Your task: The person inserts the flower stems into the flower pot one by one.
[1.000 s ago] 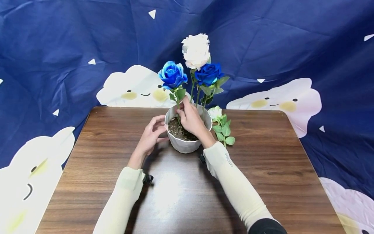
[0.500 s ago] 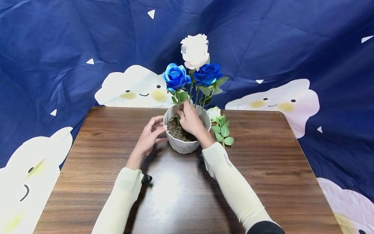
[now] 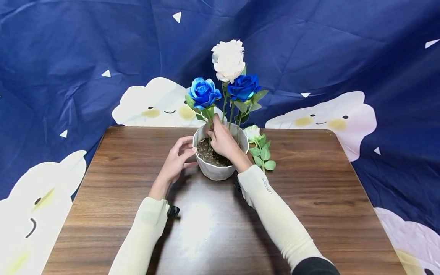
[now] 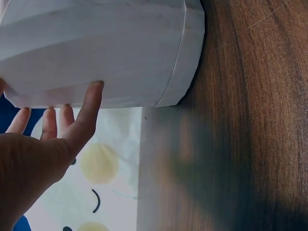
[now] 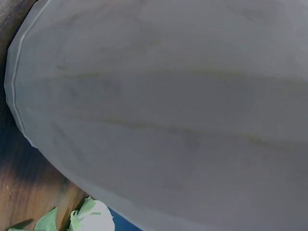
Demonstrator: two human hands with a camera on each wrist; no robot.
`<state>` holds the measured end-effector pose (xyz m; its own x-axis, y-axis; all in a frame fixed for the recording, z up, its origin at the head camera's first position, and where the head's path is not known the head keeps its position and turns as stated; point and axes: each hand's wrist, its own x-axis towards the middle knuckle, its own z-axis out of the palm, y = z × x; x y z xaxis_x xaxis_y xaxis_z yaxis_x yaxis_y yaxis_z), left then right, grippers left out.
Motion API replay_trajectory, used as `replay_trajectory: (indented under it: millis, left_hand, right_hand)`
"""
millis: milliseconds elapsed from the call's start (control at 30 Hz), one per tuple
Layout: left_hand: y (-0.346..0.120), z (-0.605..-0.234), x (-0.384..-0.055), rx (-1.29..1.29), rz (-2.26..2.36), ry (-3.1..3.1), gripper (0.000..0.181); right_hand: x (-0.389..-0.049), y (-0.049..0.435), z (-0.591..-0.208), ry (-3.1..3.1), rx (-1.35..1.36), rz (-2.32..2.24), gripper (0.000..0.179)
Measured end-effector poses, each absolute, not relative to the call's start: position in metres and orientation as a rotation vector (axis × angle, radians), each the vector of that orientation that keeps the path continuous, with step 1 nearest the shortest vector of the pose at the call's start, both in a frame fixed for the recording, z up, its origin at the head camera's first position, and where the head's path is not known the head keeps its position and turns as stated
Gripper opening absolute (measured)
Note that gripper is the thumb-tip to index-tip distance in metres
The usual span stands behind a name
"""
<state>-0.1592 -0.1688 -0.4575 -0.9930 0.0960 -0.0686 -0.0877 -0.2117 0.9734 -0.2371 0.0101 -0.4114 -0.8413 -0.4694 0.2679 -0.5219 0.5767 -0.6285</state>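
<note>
A white faceted flowerpot with dark soil stands on the table. My right hand reaches over its rim and pinches the stem of the left blue rose low down, above the soil. Against the pot's left side rest the fingertips of my left hand, fingers spread; the left wrist view shows that hand touching the pot wall. A tall white rose and a darker blue rose stand upright in the pot. Only the pot wall fills the right wrist view, the hand hidden.
A white rose with green leaves lies on the table just right of the pot. The brown wooden table ends at a back edge, behind which hangs a blue curtain with cloud prints.
The left blue rose head leaned right, then came back left and has turned, a leaf now showing at its left. The right hand stays on its stem; the left hand keeps its place.
</note>
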Motion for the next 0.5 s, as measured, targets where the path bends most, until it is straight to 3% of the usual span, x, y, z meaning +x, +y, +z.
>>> replay_trajectory:
  millis: [500]
  left_hand:
    - [-0.1686,-0.4576,-0.1587,0.014,2.350,1.900,0.050]
  right_hand:
    - [-0.2323,0.0134,-0.4113,-2.649,0.841,1.277,0.022]
